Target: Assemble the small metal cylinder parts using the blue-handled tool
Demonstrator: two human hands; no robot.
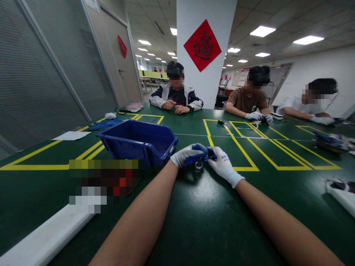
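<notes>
My left hand [191, 155], in a white glove with blue-coated fingers, is closed just right of the blue bin's front corner. My right hand [223, 164], gloved the same way, meets it fingertip to fingertip. A small black part [212, 153] shows at the right fingers, its kind too small to tell. Just below the left fingertips is a shiny round metal piece [198, 167]; whether it hangs from the fingers or rests on the table I cannot tell. What the left fingers pinch is mostly hidden.
A blue plastic bin [135, 138] stands left of my hands on the green table [210, 221], marked with yellow tape. Blue gloves [105, 124] and a white sheet [71, 135] lie beyond it. A long white object [52, 232] lies near left. Three people sit across the table.
</notes>
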